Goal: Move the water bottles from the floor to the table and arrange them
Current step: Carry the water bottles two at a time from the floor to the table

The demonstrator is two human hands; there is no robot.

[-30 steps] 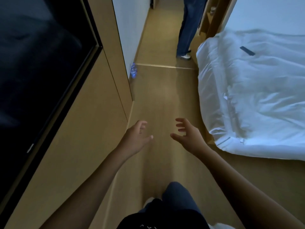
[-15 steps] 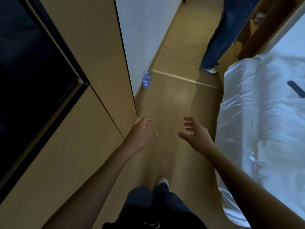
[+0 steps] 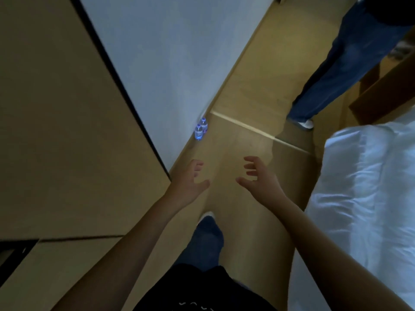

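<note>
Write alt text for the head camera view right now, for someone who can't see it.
Two water bottles stand on the wooden floor against a white wall, ahead of an open, empty left hand and right hand. A white bed lies right; another person's jeans-clad legs stand beyond.

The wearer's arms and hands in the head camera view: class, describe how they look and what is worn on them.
Both forearms are bare right down to the lower edge of the picture, with no sleeve showing. The left hand and right hand are ungloved, and no watch, ring or bracelet can be made out in the dim, slightly blurred picture.
</note>
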